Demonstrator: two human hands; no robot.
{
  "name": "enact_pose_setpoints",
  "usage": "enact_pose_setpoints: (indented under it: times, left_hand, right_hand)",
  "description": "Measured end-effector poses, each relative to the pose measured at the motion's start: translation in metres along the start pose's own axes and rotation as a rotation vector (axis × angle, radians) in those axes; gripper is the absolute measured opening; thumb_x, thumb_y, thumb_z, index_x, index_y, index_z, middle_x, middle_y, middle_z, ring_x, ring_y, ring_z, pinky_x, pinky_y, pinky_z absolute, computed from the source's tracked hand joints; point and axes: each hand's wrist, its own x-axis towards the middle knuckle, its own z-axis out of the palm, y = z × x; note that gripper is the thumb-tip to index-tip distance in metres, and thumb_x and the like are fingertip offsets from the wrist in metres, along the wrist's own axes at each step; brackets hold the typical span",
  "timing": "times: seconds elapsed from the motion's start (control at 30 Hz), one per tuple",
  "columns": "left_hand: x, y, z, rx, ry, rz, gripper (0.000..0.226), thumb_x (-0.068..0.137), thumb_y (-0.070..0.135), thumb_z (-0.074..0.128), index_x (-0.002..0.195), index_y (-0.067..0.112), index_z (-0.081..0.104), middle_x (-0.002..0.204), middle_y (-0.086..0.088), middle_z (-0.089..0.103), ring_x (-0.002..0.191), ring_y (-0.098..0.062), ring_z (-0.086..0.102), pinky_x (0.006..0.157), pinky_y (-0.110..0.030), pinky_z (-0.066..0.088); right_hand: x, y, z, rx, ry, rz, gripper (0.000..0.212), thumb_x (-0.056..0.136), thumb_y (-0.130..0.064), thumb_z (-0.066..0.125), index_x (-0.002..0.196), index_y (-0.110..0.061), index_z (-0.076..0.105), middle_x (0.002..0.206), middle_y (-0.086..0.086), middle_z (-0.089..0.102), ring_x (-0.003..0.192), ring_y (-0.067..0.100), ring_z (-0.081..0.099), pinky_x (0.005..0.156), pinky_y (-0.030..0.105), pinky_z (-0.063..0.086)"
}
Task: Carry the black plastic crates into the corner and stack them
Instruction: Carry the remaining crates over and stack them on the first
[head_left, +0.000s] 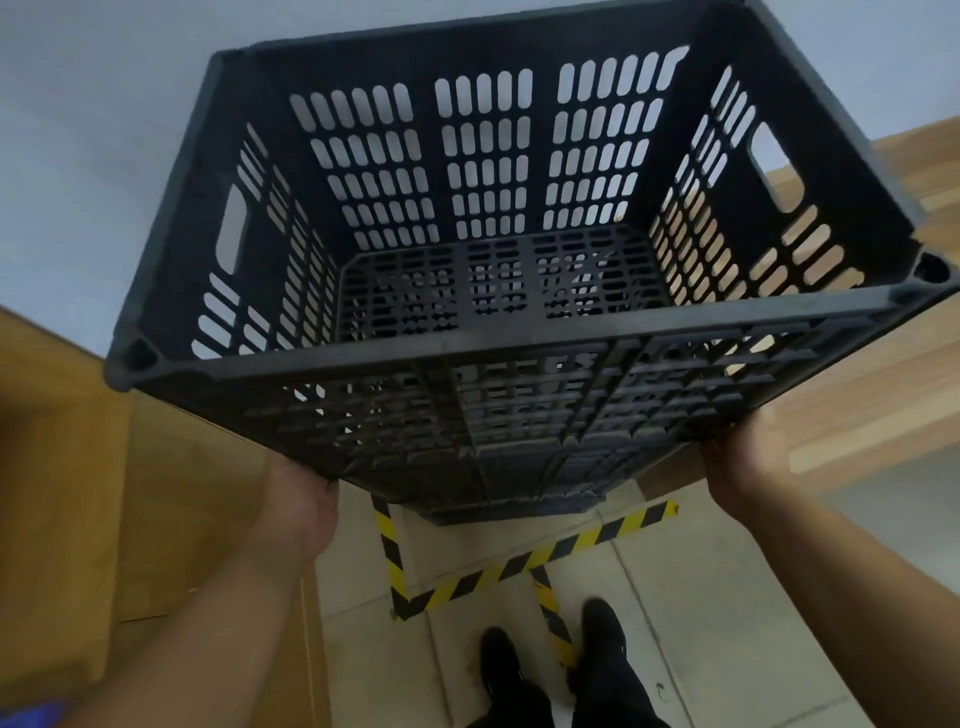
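A large black plastic crate (493, 364) with slotted walls and hand holes fills the upper middle of the head view, empty and open at the top. It stands high, close to a pale wall. Below its near wall I see the edge of another black crate (509, 512) under it. My left hand (301, 509) grips the bottom left of the near wall. My right hand (743, 457) grips the bottom right. The fingers of both hands are hidden behind the crate.
Brown cardboard boxes (104, 493) stand at the left. A light wooden surface (857, 395) lies at the right. Yellow-and-black hazard tape (519, 566) marks the tiled floor below the crate. My two black shoes (550, 670) stand on the tiles near it.
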Motion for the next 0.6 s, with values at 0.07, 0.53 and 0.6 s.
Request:
enact_pose_setpoints:
  times: [0.07, 0.53, 0.6]
  left_hand:
    - [-0.011, 0.0, 0.005, 0.012, -0.019, 0.005, 0.034, 0.113, 0.028, 0.04, 0.119, 0.026, 0.074, 0.127, 0.0, 0.078, 0.126, -0.018, 0.069, 0.114, -0.038, 0.046]
    - [-0.024, -0.02, 0.036, -0.162, 0.033, 0.007, 0.045, 0.107, 0.053, 0.041, 0.114, 0.032, 0.08, 0.144, -0.007, 0.072, 0.137, -0.028, 0.061, 0.124, -0.051, 0.04]
    - [-0.016, -0.017, 0.034, -0.19, -0.006, 0.021, 0.041, 0.103, 0.051, 0.046, 0.112, 0.028, 0.079, 0.152, -0.018, 0.063, 0.137, -0.034, 0.06, 0.123, -0.053, 0.038]
  right_hand:
    - [0.006, -0.004, -0.005, 0.123, -0.056, 0.071, 0.033, 0.102, -0.034, 0.053, 0.125, -0.013, 0.066, 0.12, 0.011, 0.071, 0.113, 0.03, 0.068, 0.093, 0.044, 0.059]
    - [0.06, -0.054, 0.014, -0.215, -0.097, 0.088, 0.037, 0.096, -0.039, 0.055, 0.121, -0.014, 0.067, 0.111, 0.012, 0.072, 0.102, 0.031, 0.07, 0.092, 0.051, 0.057]
    - [0.042, -0.06, 0.016, -0.245, -0.102, 0.099, 0.036, 0.101, -0.038, 0.049, 0.124, -0.013, 0.062, 0.11, 0.013, 0.069, 0.102, 0.032, 0.067, 0.091, 0.05, 0.055]
